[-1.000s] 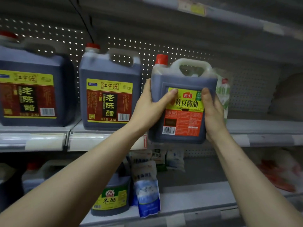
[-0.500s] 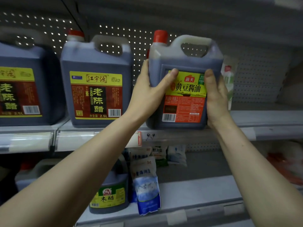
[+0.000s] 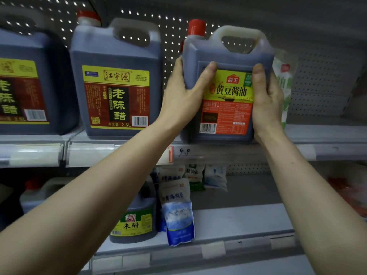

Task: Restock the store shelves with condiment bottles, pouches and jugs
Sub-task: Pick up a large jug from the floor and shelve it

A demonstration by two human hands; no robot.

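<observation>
Soy jug (image 3: 228,86): pale plastic, red cap, moulded top handle; dark liquid fills it to the shoulder. The yellow and red label faces me. It is upright, with its base at the front lip of the top shelf (image 3: 327,135); I cannot tell whether the shelf bears its weight.
Left hand (image 3: 184,96): I grip the jug's left side, thumb across the front corner, fingers wrapped behind.
Right hand (image 3: 266,100): I grip the right side, thumb on the label, fingers curled round the back.
Vinegar jug (image 3: 117,82): same shelf, just left of my left hand; red cap, dark and full, label facing front.
Far jug (image 3: 23,86): the same kind, at the left, cut off by the frame edge.
Pouch (image 3: 282,82): white and green, upright, close behind my right hand; contents unseen.
Low shelf (image 3: 238,221): a rice-vinegar jug (image 3: 135,223) with dark contents stands partly behind my left arm. A blue and white salt bag (image 3: 176,211) leans at the front edge, with more bags behind.
Edges: a narrow gap, taken up by my left hand, separates the two nearest jugs.
Room: bare board shows right of the pouch, back to the pegboard (image 3: 317,76), and right of the salt bag on the shelf below.
</observation>
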